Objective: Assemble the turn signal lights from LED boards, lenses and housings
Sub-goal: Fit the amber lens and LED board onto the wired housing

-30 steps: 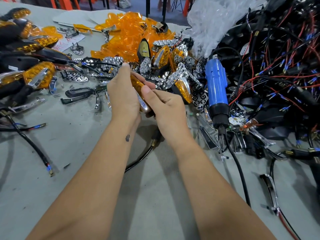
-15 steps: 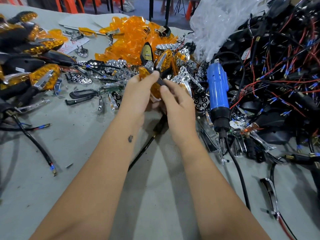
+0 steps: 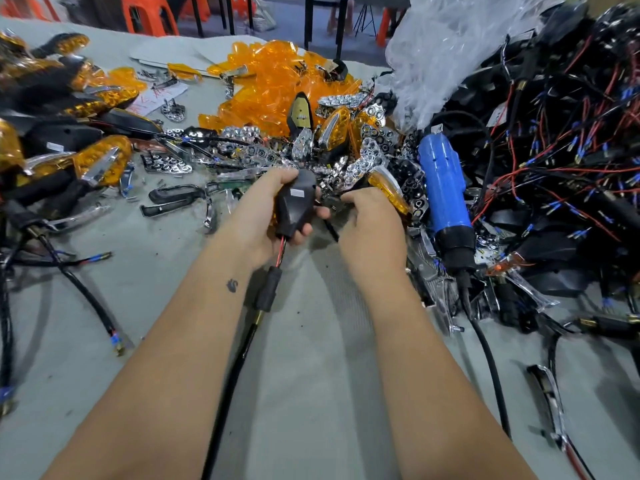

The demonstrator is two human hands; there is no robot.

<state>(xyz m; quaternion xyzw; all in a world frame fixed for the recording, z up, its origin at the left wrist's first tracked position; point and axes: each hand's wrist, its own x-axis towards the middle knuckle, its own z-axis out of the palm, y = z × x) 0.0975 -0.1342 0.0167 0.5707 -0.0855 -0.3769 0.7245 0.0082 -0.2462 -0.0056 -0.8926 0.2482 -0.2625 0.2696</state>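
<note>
While the left hand [image 3: 263,206] gripped the black housing [image 3: 296,206] above the desk [image 3: 311,358] and the right hand [image 3: 372,223] curled beside it, holding what I couldn't tell, the dangling lead [image 3: 249,327] looked liable to snag and jerk the housing loose.

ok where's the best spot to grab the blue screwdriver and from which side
Grip the blue screwdriver round its blue barrel, coming from above with the right hand, which is right beside it. It lies flat, with its black nose and cable toward the person; the barrel is the widest bare part, and wires crowd its right side.
</note>
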